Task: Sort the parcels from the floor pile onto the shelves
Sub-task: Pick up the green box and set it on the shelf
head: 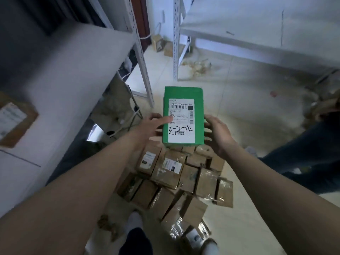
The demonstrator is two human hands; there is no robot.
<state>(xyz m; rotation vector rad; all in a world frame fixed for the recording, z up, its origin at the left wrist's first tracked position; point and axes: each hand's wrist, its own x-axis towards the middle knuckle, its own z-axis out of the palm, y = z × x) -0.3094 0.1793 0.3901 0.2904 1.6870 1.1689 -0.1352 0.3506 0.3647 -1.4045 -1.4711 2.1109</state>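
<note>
A green parcel (184,115) with a white shipping label marked "3-2-14" is held up above the floor pile, label facing me. My left hand (150,126) holds its left side, thumb lying across the label. My right hand (219,133) grips its right edge with curled fingers. Below lies the pile of brown cardboard parcels (176,181), several of them taped and labelled, spread over the tiled floor in front of my feet.
A white metal shelf unit (60,85) stands at the left, a brown parcel (14,120) on its board. Another white shelf (257,37) is at the upper right. A person in dark trousers (303,162) stands at the right. Small boxes (161,45) sit far back.
</note>
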